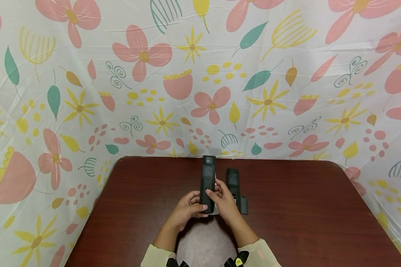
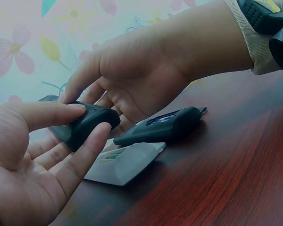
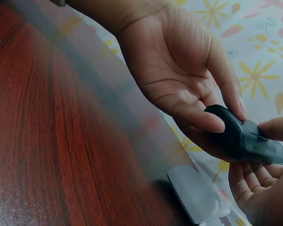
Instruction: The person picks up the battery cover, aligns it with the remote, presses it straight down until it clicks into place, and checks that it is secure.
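Note:
A black remote is held upright in both hands, its back facing up. My left hand grips its lower end, thumb across the edge; in the left wrist view that hand has its fingers around the remote's end. My right hand holds the right side, thumb pressing on the back. The right wrist view has the remote between the left hand and the right hand. A white object with batteries in it lies below, partly hidden.
A second black remote lies on the brown table just right of the hands, its battery compartment uncovered. A small dark cover lies against its right side. A flower-patterned cloth hangs behind the table and at both sides.

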Demonstrator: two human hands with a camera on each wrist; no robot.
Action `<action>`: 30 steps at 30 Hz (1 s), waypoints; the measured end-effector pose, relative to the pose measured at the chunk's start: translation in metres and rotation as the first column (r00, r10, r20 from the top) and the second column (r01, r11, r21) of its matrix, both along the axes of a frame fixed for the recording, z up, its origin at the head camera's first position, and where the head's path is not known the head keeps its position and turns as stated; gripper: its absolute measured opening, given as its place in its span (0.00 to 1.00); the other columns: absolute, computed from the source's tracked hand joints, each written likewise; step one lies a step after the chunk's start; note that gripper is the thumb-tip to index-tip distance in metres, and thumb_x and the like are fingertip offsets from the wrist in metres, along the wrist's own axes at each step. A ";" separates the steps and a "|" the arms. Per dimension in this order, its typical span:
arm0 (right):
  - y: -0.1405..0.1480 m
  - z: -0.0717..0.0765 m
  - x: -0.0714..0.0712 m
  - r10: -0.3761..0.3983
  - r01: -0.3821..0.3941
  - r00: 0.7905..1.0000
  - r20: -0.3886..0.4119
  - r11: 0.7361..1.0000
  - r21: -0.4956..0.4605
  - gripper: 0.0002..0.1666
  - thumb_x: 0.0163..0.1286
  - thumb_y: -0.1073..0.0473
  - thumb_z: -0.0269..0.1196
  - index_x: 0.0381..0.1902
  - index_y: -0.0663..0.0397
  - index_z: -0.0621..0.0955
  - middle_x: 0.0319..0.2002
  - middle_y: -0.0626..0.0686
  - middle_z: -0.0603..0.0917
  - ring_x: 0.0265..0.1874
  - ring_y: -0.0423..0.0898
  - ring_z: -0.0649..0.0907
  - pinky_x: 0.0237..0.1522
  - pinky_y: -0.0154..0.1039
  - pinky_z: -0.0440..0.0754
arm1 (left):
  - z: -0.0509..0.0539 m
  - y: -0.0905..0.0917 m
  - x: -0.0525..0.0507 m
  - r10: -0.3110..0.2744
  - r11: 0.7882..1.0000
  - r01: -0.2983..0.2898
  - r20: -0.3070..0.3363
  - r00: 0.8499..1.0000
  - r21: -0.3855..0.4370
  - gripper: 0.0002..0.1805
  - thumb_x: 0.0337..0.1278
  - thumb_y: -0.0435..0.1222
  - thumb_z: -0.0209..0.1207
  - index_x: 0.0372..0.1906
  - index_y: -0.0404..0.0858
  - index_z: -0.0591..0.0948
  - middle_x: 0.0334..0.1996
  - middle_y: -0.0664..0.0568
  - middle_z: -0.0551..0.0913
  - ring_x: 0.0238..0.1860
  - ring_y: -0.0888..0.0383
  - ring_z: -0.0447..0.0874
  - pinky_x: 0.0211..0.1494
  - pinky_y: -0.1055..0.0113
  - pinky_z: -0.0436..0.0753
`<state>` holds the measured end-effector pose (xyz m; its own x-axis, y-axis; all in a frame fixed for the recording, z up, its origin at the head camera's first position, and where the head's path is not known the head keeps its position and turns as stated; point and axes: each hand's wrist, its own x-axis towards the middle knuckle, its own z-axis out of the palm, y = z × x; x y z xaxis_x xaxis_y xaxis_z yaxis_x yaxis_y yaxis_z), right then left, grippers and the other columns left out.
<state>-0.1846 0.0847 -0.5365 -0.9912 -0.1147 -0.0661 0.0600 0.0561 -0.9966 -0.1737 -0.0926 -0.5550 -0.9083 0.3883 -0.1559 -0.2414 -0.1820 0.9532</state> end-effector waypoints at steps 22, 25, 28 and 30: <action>0.000 0.000 0.000 -0.002 0.002 1.000 -0.008 1.000 -0.008 0.34 0.73 0.53 0.64 0.73 0.48 0.67 0.52 0.59 0.81 0.46 0.47 0.83 0.54 0.42 0.77 | 0.000 0.000 0.000 -0.001 1.000 0.001 -0.002 1.000 -0.009 0.30 0.59 0.29 0.65 0.67 0.32 0.70 0.51 0.43 0.83 0.46 0.53 0.88 0.47 0.56 0.89; 0.000 0.001 0.000 0.000 0.000 1.000 -0.004 1.000 -0.009 0.34 0.74 0.52 0.64 0.74 0.48 0.67 0.52 0.59 0.81 0.46 0.47 0.83 0.54 0.42 0.78 | -0.001 0.001 0.000 0.001 1.000 -0.002 -0.006 1.000 -0.005 0.29 0.61 0.30 0.64 0.66 0.32 0.71 0.51 0.43 0.84 0.46 0.52 0.88 0.47 0.55 0.89; 0.000 0.001 0.000 0.002 -0.002 1.000 -0.003 1.000 -0.003 0.34 0.74 0.51 0.64 0.74 0.48 0.67 0.52 0.59 0.81 0.46 0.47 0.83 0.54 0.43 0.78 | -0.001 0.001 0.000 0.004 1.000 -0.004 -0.008 1.000 0.003 0.27 0.64 0.31 0.63 0.66 0.31 0.70 0.51 0.43 0.84 0.46 0.52 0.88 0.47 0.55 0.89; 0.000 0.001 0.000 0.001 -0.001 1.000 -0.003 1.000 0.002 0.35 0.73 0.51 0.64 0.74 0.48 0.67 0.52 0.59 0.81 0.46 0.47 0.83 0.54 0.43 0.78 | -0.002 0.001 -0.001 0.005 1.000 -0.005 -0.006 1.000 0.009 0.27 0.65 0.32 0.62 0.66 0.31 0.70 0.51 0.43 0.84 0.46 0.52 0.88 0.46 0.54 0.89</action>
<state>-0.1841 0.0848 -0.5359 -0.9912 -0.1160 -0.0633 0.0568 0.0582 -0.9967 -0.1743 -0.0915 -0.5567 -0.9112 0.3849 -0.1466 -0.2343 -0.1918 0.9531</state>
